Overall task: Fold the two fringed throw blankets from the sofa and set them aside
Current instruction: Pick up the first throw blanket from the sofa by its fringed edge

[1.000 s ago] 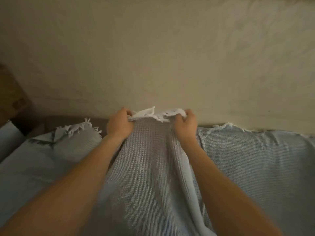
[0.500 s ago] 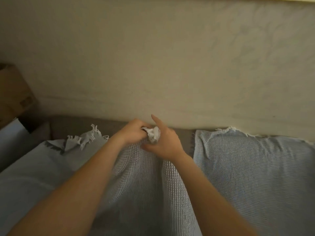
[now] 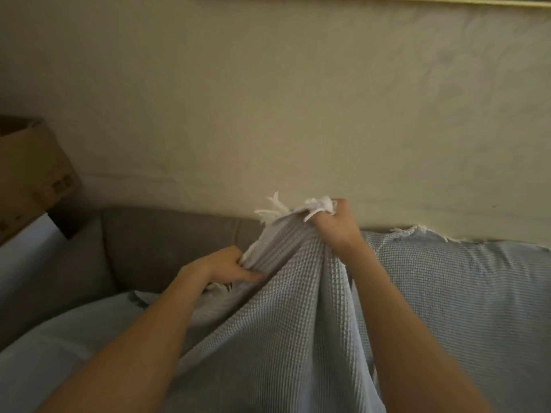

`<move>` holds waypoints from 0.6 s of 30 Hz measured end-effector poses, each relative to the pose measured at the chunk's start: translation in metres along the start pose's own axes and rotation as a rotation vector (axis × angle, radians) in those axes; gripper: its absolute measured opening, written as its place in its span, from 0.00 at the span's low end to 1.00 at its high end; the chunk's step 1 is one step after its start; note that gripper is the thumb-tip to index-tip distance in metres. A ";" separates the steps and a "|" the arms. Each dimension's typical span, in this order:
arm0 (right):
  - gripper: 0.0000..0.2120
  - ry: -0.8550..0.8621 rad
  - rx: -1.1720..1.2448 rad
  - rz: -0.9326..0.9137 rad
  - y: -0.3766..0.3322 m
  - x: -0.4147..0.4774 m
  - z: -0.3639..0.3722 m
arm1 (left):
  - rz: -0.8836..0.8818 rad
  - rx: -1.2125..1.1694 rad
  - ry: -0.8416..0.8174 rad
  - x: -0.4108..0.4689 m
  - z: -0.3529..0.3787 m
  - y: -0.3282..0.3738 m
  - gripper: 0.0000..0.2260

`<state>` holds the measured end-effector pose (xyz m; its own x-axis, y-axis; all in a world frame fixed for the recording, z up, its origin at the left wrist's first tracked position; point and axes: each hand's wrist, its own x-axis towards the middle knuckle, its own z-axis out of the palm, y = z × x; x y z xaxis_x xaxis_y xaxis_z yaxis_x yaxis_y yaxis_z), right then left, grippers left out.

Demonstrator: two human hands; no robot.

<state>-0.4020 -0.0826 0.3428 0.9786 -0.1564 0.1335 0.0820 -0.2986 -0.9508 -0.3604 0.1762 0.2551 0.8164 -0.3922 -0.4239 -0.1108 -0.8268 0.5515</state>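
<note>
A second ago the two hands hold the fringe apart along the top edge; half a second ago they meet. Now the right hand (image 3: pixel 334 234) alone has the gathered fringe (image 3: pixel 316 205), its fingers curled tight round the bunch and lifted just above the sofa (image 3: pixel 167 242) back. The left hand (image 3: pixel 226 265) has dropped lower and to the left, where its fingers (image 3: pixel 253 275) and thumb pinch the side of the blanket (image 3: pixel 292 338). The blanket hangs from both hands in long pleats, down toward the person and off the bottom of the view.

By my reading, the two top corners are now brought together, so the first halving is made and the left hand is feeling for the fold to draw it out. Nothing is set aside yet.

Count: two blankets, one in hand and a second blanket (image 3: pixel 447 293) spread over the sofa back at right, untouched, its own fringe showing along the top. Two hands, both gripping. One sofa. One cardboard box (image 3: pixel 29 174) at far left.
</note>
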 end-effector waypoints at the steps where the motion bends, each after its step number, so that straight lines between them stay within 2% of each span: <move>1: 0.11 0.099 0.077 0.037 -0.003 0.001 -0.003 | -0.021 0.001 0.025 0.000 0.000 -0.008 0.32; 2: 0.06 0.203 0.164 0.071 -0.004 0.001 -0.006 | -0.035 0.013 0.039 0.000 -0.001 -0.014 0.31; 4: 0.11 0.410 0.233 0.137 -0.002 0.001 -0.005 | -0.038 0.066 0.084 0.003 -0.003 -0.023 0.25; 5: 0.12 0.475 0.209 0.159 0.003 0.002 -0.004 | -0.034 0.105 0.155 0.003 -0.006 -0.024 0.24; 7: 0.12 0.501 0.099 0.208 0.011 0.002 -0.001 | 0.027 0.130 0.355 0.004 -0.009 -0.022 0.24; 10: 0.06 0.437 -0.158 0.252 0.016 -0.002 0.008 | 0.201 -0.104 0.535 0.003 -0.009 -0.010 0.22; 11: 0.12 0.411 -0.240 0.242 0.016 -0.005 0.012 | 0.219 -0.198 0.583 0.003 -0.010 -0.006 0.21; 12: 0.23 0.391 -0.315 0.216 0.016 -0.007 0.016 | 0.219 -0.293 0.627 0.003 -0.011 -0.001 0.20; 13: 0.31 0.380 -0.336 0.165 0.015 -0.010 0.021 | 0.202 -0.384 0.659 0.003 -0.014 0.004 0.19; 15: 0.30 0.354 -0.334 -0.021 0.018 -0.015 0.031 | 0.191 -0.480 0.665 0.002 -0.021 0.020 0.17; 18: 0.27 0.126 -0.247 -0.221 0.020 -0.021 0.043 | 0.292 -0.372 0.570 -0.005 -0.034 0.047 0.16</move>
<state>-0.4126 -0.0448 0.3087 0.9101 -0.1734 0.3763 0.2255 -0.5547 -0.8009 -0.3504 0.1526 0.3073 0.9620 -0.2212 0.1602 -0.2516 -0.4897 0.8348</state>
